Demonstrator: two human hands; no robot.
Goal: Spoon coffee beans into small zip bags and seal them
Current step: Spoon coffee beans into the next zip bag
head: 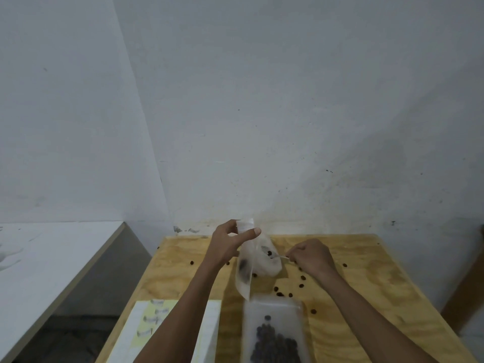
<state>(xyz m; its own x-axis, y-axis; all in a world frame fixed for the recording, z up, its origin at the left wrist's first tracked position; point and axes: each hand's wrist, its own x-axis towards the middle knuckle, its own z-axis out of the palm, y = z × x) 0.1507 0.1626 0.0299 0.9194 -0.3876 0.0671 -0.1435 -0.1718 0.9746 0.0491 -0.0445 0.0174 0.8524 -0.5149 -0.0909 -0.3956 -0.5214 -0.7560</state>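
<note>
Small clear plastic zip bag [251, 260]: held above the pale plywood desk [366, 284], pinched at its upper edge by the left hand [230, 244] (probably to hold the mouth agape for filling). Thin metal spoon [272, 254]: pinched by the right hand [311, 256], bowl inside the bag mouth, one dark bean aboard. Translucent plastic tray of dark coffee beans [275, 341]: nearest the person, within easy scooping reach. Stray beans [288, 290]: scattered on the desk.
</note>
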